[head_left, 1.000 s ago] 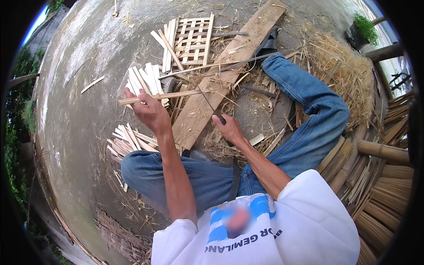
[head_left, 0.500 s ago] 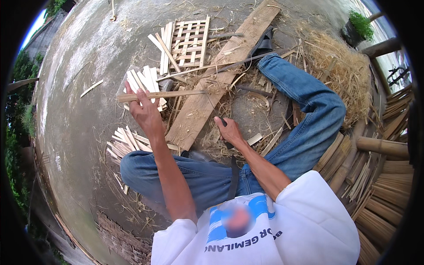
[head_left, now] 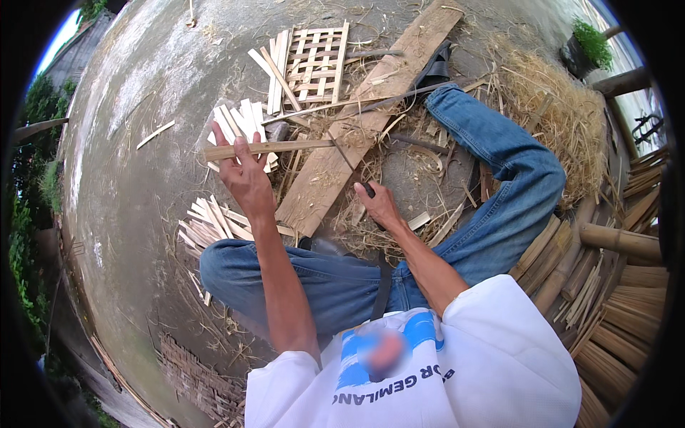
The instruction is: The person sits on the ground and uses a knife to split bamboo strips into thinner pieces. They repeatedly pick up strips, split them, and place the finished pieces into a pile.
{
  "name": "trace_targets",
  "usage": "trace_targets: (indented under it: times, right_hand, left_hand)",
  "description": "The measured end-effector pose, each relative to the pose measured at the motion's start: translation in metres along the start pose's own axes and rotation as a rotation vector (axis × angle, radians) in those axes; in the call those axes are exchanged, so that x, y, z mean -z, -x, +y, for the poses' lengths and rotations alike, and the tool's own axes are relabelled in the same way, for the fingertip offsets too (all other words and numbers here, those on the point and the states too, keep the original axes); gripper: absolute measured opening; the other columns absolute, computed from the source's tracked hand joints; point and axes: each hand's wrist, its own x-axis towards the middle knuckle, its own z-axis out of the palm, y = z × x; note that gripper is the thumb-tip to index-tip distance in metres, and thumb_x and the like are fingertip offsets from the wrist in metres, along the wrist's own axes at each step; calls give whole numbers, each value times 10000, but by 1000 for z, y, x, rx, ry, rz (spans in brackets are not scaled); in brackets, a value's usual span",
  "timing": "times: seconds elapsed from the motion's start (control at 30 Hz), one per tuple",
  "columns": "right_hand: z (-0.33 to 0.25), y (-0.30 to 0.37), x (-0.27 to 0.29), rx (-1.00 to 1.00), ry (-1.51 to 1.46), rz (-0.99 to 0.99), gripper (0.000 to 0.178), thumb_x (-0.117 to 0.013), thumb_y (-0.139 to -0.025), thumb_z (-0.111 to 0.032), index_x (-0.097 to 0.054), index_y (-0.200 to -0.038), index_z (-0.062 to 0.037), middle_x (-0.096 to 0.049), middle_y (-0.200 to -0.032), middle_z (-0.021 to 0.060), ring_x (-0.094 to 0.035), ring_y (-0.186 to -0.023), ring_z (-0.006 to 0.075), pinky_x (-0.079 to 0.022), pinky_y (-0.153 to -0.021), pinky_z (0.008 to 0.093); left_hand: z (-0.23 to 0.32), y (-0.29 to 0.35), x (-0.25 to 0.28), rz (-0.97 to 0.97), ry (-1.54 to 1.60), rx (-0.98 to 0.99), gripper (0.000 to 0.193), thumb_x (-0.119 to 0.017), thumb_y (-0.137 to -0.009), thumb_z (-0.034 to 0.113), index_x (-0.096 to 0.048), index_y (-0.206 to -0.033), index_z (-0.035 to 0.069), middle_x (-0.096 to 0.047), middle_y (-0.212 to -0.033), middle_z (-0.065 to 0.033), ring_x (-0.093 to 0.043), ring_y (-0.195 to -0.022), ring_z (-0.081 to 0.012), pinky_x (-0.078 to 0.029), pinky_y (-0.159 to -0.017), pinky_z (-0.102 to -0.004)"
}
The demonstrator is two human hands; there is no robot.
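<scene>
Between the fingers and thumb of my left hand (head_left: 246, 167) is a flat bamboo strip (head_left: 296, 145), held level. Its far end reaches over a long wooden plank (head_left: 314, 189) that lies slanted in front of me. My right hand (head_left: 378, 203) is closed round the dark handle of a knife (head_left: 344, 155). The thin blade slants up and left, and its tip is at the strip's right end, above the plank. Behind my left hand lies a fan of pale bamboo slats (head_left: 246, 118).
A woven bamboo lattice (head_left: 317, 64) lies beyond the slats. More cut strips (head_left: 207, 225) are by my left knee. Fine shavings (head_left: 546, 118) heap up at the right, near bamboo poles (head_left: 621, 241) and bundled strips (head_left: 606, 357). A potted plant (head_left: 589, 46) stands far right.
The whole view has shifted slightly. The strip has slid a little toward the right over the plank, and the knife blade now shows more plainly at its end. Both grips are kept.
</scene>
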Motion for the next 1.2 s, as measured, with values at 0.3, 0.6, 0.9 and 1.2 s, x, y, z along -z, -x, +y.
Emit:
trace_targets:
  times: [0.3, 0.6, 0.9, 1.2]
  right_hand:
    - [-102, 36, -10, 240, -34, -123, 515, -599, -976, -481, -573, -811, 6, -503, -612, 97, -475, -577, 173, -419, -553, 386]
    - [-69, 28, -15, 251, -14, -61, 495, -607, -972, -468, -607, -837, 8, -507, -588, 103, -494, -543, 182, -424, -540, 386]
    - [-41, 10, -10, 76, 34, -21, 512, -605, -972, -462, -575, -768, 6, -548, -576, 155, -550, -510, 273, -436, -525, 424]
    - [-17, -7, -1, -113, -6, 21, 563, -582, -964, -515, -604, -785, 19, -551, -587, 160, -575, -563, 288, -451, -574, 444]
  left_hand:
    - [-2, -1, -3, 32, -63, -16, 535, -385, -1079, 153, -222, -1589, 149, -197, -1610, -259, -621, -1188, -373, -608, -907, -403]
    - [-8, -6, -3, 31, -48, -13, 555, -393, -1081, 160, -182, -1594, 130, -172, -1601, -294, -628, -1175, -388, -599, -929, -413]
    - [-12, -7, 4, 43, -12, -32, 542, -380, -1081, 151, -196, -1592, 145, -191, -1599, -283, -636, -1161, -377, -619, -889, -410]
    - [-5, -6, 0, 47, -26, -8, 537, -365, -1084, 157, -193, -1592, 143, -212, -1600, -267, -635, -1166, -369, -607, -912, -413]
